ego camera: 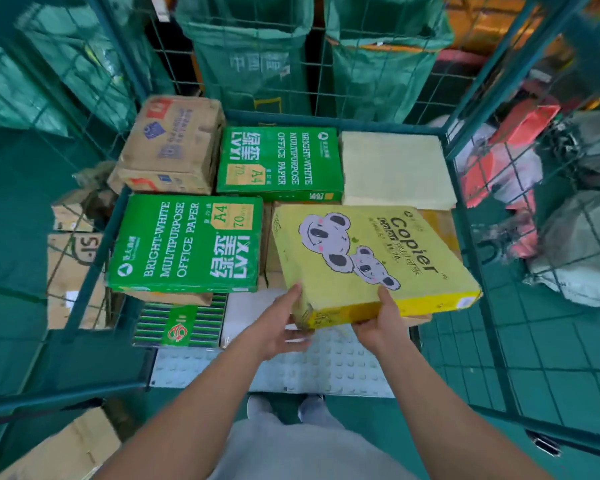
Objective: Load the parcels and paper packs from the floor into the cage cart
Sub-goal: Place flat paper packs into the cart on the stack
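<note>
A yellow paper pack with koala drawings [371, 258] is held tilted over the right front of the green cage cart [333, 122]. My left hand [284, 323] grips its near left corner, thumb up the side. My right hand [381, 320] grips its near edge, thumb on top and fingers underneath. Inside the cart lie two green office paper packs [187, 244] [281, 161], a brown wrapped parcel [172, 143], a pale yellow pack [395, 168], a striped green pack [179, 325] and a white pack [246, 306].
Green mail sacks [253, 53] hang behind the cart's mesh back. Cardboard boxes [73, 268] sit outside the left mesh wall. Grey and red bagged parcels [568, 230] fill the cage to the right. The cart's studded grey floor [326, 368] shows near my feet.
</note>
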`<control>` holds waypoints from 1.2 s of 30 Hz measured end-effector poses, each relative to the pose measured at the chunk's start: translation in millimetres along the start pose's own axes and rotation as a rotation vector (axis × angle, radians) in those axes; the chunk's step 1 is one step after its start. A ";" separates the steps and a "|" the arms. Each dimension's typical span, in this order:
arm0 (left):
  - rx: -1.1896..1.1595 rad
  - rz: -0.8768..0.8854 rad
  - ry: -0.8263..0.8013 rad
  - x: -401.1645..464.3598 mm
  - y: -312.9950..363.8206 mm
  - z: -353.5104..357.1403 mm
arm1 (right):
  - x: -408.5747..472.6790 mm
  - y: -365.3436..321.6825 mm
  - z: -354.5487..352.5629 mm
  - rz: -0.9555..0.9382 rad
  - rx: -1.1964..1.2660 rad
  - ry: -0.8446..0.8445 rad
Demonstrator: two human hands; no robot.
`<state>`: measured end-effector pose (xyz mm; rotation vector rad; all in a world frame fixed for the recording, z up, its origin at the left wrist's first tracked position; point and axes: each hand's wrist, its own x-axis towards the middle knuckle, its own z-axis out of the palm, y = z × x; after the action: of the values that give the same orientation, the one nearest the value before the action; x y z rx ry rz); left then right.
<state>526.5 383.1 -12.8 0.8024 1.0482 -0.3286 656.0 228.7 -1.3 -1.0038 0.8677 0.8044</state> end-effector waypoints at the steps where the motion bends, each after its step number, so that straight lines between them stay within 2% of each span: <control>1: 0.013 0.012 0.002 3.8 6.3 6.4 | 5.4 -3.4 3.2 0.006 0.001 -0.012; 7: 0.110 0.073 0.198 47.9 38.8 31.8 | 53.7 -19.8 20.4 0.081 -0.018 -0.057; 12: 0.106 0.001 0.225 78.5 55.5 18.5 | 94.2 -23.5 12.5 0.184 -0.105 -0.012; 16: 0.051 -0.043 0.244 99.9 63.7 -15.3 | 122.9 -35.0 4.8 0.139 -0.158 0.084; 23: -0.203 -0.098 0.369 133.4 74.5 -49.6 | 158.9 -69.9 -4.2 0.126 -0.171 0.235; 30: -0.626 -0.185 0.412 161.1 64.7 -49.7 | 188.2 -69.0 11.6 0.106 -0.224 0.232; 36: -0.638 -0.228 0.408 185.8 57.2 -51.4 | 208.6 -58.4 0.8 0.151 -0.350 0.239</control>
<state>617.7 482.1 -162.3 0.1707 1.5258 -0.0055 796.8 244.5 -165.2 -1.3744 1.0385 1.0006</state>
